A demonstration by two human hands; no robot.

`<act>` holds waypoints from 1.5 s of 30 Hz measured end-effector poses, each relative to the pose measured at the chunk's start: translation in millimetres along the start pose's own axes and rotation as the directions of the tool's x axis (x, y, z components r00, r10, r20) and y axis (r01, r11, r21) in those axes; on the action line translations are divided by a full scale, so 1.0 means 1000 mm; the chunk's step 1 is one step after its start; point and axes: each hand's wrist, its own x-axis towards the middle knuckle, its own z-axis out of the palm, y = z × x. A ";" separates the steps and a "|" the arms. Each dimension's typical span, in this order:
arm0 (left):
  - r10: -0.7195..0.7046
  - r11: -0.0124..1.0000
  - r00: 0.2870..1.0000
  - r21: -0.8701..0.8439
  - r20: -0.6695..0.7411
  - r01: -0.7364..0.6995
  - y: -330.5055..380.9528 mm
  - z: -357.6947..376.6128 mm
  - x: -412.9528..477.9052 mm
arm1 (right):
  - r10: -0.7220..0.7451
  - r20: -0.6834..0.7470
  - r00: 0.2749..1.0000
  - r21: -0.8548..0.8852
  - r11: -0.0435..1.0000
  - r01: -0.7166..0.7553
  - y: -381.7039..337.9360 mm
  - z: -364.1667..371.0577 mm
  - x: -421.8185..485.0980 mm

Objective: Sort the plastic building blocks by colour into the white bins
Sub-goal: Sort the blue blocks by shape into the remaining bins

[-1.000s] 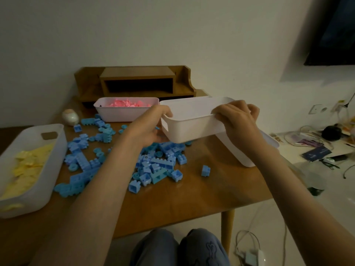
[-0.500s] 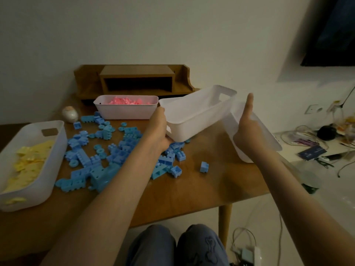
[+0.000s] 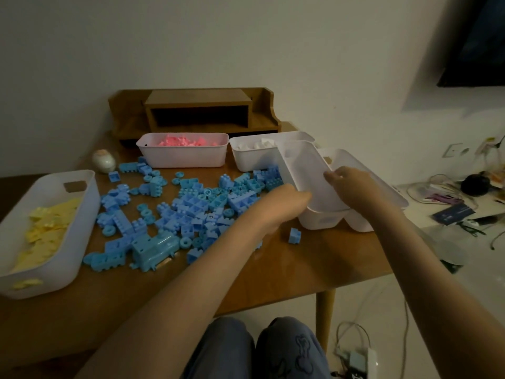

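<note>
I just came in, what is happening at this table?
A person sits sorting blocks by colour. The left hand and right hand grip an empty white bin beside the blue blocks, which lie loose on the table. The yellow blocks, pink blocks and white blocks are already sorted.

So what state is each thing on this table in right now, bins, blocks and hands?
Left bin, upright, holds yellow blocks.
Back-left bin, upright, holds pink blocks.
Back-right bin, upright, holds white blocks.
Held bin, empty, gripped by both hands.
Spare bin, beside the held bin, looks empty.
Blue blocks, loose, scattered on the table.
Left hand, grips the held bin's left wall.
Right hand, fingers curled over its right rim.
</note>
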 end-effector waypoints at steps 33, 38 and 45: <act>0.126 0.763 0.962 0.597 0.242 -0.250 -0.035 -0.009 0.010 | 0.061 -0.047 0.997 -0.175 0.982 -0.068 0.021 0.003 0.008; 0.180 0.716 0.971 0.656 0.155 -0.237 -0.038 -0.006 0.014 | 0.006 -0.047 0.999 -0.201 0.979 -0.015 0.016 0.008 0.004; 0.286 0.846 0.958 0.476 -0.024 -0.240 -0.031 -0.004 0.015 | 0.028 -0.057 0.998 -0.118 0.992 -0.034 0.011 0.009 0.001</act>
